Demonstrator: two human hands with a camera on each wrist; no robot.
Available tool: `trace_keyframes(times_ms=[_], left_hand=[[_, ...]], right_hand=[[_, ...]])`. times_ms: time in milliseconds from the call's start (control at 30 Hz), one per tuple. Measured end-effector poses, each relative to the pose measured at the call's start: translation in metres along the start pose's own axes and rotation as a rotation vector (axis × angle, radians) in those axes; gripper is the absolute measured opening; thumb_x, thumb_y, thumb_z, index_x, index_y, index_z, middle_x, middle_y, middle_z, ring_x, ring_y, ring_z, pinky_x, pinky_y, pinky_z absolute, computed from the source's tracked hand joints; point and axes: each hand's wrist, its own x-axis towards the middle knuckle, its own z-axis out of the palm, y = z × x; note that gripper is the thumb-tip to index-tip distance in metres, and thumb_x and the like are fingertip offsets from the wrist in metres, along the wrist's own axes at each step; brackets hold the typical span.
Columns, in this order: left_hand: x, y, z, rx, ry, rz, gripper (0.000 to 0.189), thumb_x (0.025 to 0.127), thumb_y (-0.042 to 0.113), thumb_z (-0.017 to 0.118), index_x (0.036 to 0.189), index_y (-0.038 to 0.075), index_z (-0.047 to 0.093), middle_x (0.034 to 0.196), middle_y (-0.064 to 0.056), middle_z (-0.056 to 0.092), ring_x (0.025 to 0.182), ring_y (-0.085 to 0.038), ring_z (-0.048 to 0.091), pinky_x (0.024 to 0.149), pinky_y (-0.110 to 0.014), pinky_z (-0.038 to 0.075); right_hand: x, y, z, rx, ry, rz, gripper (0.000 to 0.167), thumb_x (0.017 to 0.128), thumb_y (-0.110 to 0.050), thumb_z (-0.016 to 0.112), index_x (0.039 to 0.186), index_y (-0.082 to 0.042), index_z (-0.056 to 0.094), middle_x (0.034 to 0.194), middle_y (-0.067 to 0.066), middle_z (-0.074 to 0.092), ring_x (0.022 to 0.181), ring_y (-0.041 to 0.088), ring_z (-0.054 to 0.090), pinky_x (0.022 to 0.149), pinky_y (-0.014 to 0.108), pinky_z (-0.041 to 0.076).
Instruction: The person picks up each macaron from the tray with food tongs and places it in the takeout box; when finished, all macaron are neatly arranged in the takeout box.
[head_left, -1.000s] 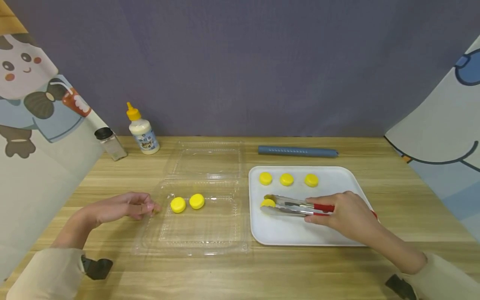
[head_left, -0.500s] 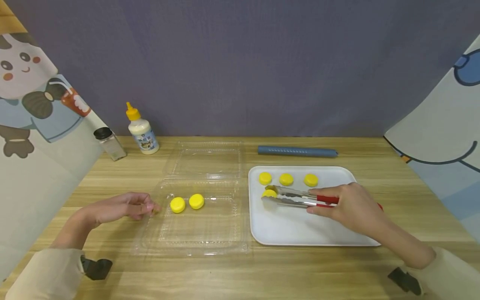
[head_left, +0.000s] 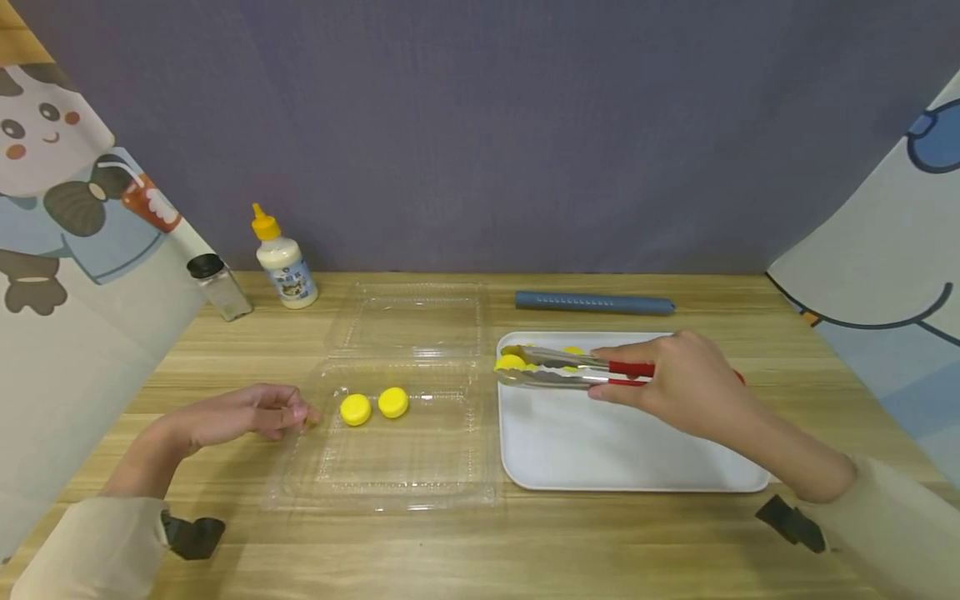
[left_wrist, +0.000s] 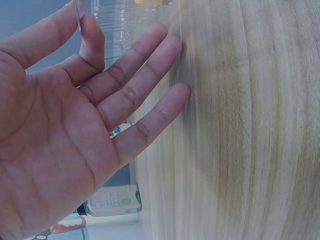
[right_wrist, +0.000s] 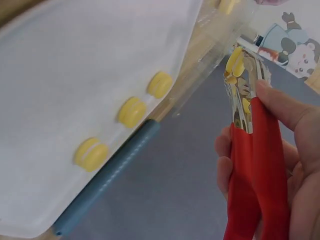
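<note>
Swinging back and leftward from half a second ago, the right hand (head_left: 690,387), its fingers wrapped round the red handles of the tongs (right_wrist: 267,145), has brought a yellow disc (head_left: 510,363), clamped between the tips, over the left rim of the tray (head_left: 630,450); it hangs clear of the surface, so I'd judge it safely picked up and nearer the box (head_left: 405,458). Three discs (right_wrist: 132,112) sit on the tray and two (head_left: 393,402) in the box, whose edge the left hand (left_wrist: 80,110) pinches, as before, between thumb and forefinger, other fingers stretched out.
</note>
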Motion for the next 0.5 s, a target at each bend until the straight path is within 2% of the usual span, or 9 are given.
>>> trace_keyframes(times_ms=[133,300,500], left_hand=[[0.000,0.000,0.000,0.002,0.002,0.002,0.039,0.105,0.028,0.048,0.126,-0.004,0.056,0.128,-0.015,0.061,0.117,-0.025,0.055,0.093,-0.042,0.049],[0.000,-0.002,-0.001,-0.003,0.002,0.000,0.039,0.104,0.028,0.048,0.125,-0.004,0.057,0.129,-0.015,0.061,0.116,-0.025,0.055,0.093,-0.042,0.049],[0.001,-0.002,-0.002,-0.007,0.000,0.003,0.039,0.104,0.028,0.048,0.125,-0.004,0.057,0.127,-0.014,0.061,0.115,-0.025,0.055,0.093,-0.043,0.049]], right_hand=[[0.011,-0.011,0.002,0.010,0.006,-0.019,0.044,0.078,-0.041,0.088,0.114,-0.017,0.080,0.043,-0.018,0.035,0.045,0.005,0.028,0.043,0.024,0.021],[0.024,-0.023,0.008,0.052,0.004,-0.049,0.042,0.078,-0.041,0.088,0.113,-0.018,0.080,0.048,-0.018,0.045,0.048,0.006,0.031,0.045,0.026,0.026],[0.038,-0.038,0.022,0.045,-0.082,-0.048,0.042,0.079,-0.041,0.087,0.113,-0.017,0.080,0.049,-0.017,0.048,0.049,0.008,0.033,0.048,0.027,0.027]])
